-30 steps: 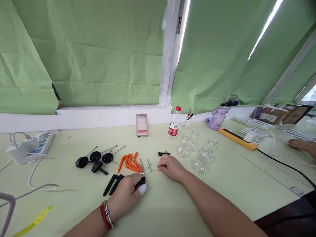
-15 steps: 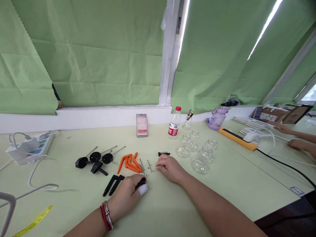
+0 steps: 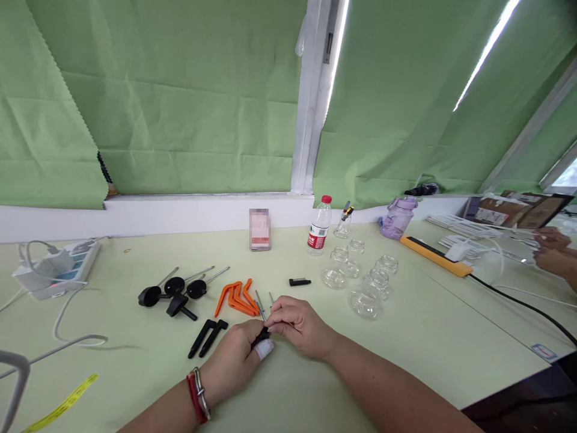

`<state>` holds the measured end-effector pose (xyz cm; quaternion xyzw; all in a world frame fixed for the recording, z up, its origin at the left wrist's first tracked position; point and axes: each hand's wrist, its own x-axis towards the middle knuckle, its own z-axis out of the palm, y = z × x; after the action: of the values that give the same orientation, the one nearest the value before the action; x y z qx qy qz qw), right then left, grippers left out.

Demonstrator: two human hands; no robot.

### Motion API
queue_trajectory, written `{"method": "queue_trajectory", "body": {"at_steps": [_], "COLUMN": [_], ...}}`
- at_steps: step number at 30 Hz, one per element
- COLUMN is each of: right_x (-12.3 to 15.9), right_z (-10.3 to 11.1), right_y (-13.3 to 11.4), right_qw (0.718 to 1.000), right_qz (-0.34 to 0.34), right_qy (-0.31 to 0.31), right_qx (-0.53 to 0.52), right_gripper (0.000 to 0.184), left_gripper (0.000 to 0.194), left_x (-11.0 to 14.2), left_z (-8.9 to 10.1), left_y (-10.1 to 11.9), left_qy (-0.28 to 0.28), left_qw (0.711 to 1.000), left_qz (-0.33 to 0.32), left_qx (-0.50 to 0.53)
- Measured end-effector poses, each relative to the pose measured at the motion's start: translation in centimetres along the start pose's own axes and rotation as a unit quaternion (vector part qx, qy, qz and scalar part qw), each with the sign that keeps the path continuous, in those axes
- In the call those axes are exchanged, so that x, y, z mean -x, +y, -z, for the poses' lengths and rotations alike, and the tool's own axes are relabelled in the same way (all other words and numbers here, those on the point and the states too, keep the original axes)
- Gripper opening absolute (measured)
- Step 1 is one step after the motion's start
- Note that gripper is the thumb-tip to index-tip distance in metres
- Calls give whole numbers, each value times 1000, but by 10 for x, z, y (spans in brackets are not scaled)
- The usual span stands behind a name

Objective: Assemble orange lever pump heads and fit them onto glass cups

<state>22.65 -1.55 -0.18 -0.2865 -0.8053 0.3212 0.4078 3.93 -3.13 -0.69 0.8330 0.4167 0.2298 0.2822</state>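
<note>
My left hand (image 3: 237, 358), with a white bandage on one fingertip, rests on the pale green table (image 3: 406, 337) and pinches a small black part (image 3: 261, 332). My right hand (image 3: 301, 328) has its fingers pinched together against that same black part, holding what looks like a thin metal pin. Several metal pins (image 3: 260, 300) lie just beyond the hands. Orange levers (image 3: 237, 297) sit beside them, and two black bars (image 3: 208, 337) lie left of my left hand. Black round-headed plungers (image 3: 178, 287) lie further left.
Several clear glass cups (image 3: 365, 285) stand to the right, with a small black comb-like piece (image 3: 300, 281) near them. A water bottle (image 3: 319, 231), a purple jug (image 3: 396, 218), a yellow power strip (image 3: 435, 255) and a white power strip (image 3: 54, 267) line the back. Another person's hands (image 3: 552, 249) are at far right.
My right hand moved from the table by the pins toward my left hand and now meets it at the black part. The other person's hands shifted at far right.
</note>
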Motion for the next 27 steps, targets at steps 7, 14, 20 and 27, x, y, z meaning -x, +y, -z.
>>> {"method": "queue_trajectory", "body": {"at_steps": [7,14,20,27], "right_x": [0,1,-2,1], "right_z": [0,-1,12,45], "right_y": [3,3,8,29], "right_qw": [1000,1000,998,935], "right_qz": [9,10,-13,-232], "right_qy": [0,-1,46,68], "right_qx": [-12,-8,35,258], "right_gripper": [15,14,18,12], "left_gripper": [16,15,18,21], "left_x": [-1,0,-1,0], "left_z": [-1,0,3,4], "left_y": [-3,-1,5,6], "left_qy": [1,-4,-3,-9], "left_qw": [1000,1000,1000,1000], "left_qz": [0,6,-2,0], "left_qx": [4,0,-7,-7]}}
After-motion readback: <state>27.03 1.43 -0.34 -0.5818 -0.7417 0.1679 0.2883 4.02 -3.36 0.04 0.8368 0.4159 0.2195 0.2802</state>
